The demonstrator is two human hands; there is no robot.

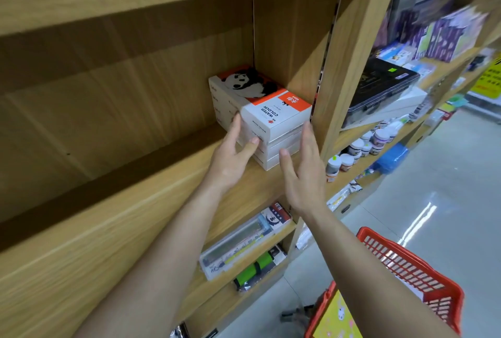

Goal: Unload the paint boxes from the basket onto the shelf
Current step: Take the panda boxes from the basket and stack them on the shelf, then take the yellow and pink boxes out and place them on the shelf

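Both bare arms reach forward. Left hand is spread, its fingers and thumb pressing; right hand is flat, fingers straight, touching nothing.

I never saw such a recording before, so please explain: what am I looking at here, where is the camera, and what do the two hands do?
There is no machine. One camera sits on a person's head and looks forward and down at two bare hands. A stack of white and orange cardboard paint boxes with a panda picture stands on the light wooden shelf. The left hand touches the stack's side, fingers and thumb on it. The right hand is flat and open beside the stack, holding nothing. The red plastic basket is below, at the right.
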